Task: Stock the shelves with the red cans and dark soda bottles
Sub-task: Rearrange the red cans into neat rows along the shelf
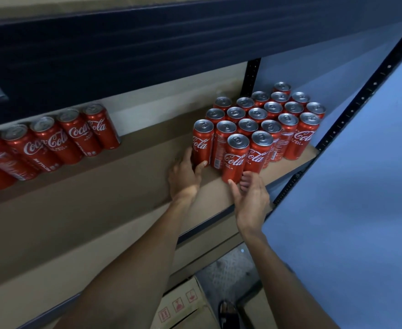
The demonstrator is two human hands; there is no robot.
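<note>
Right of centre, on a brown board shelf (124,186) with a dark metal edge, a block of slim red aluminium cans (266,115) stands upright in tight rows, silver tops with pull tabs facing up. White script on the sides reads "Coca-Cola", whole on the rightmost can and cut to "Cola" on the nearer ones. Small white print beneath it includes "GULA", and one can shows a barcode panel.

At the front of the block, the foremost red can (235,160) stands on the board. The right hand (251,198) holds its base, thumb on the near side and fingers curled behind the bottom rim. Just left of it, the left hand (184,176) grips the lower part of the red can at the block's left corner (202,141), thumb pressed on its front and fingers wrapped round its far side.

Across the left of the frame, a line of matching red cans (53,143) stands along the back of the same shelf, also marked "Coca-Cola". At bottom centre, below the shelf, a brown cardboard box (183,302) carries red handling symbols; its contents are hidden. A black perforated steel upright (361,98) runs diagonally beside a blue wall (361,210) on the right.
</note>
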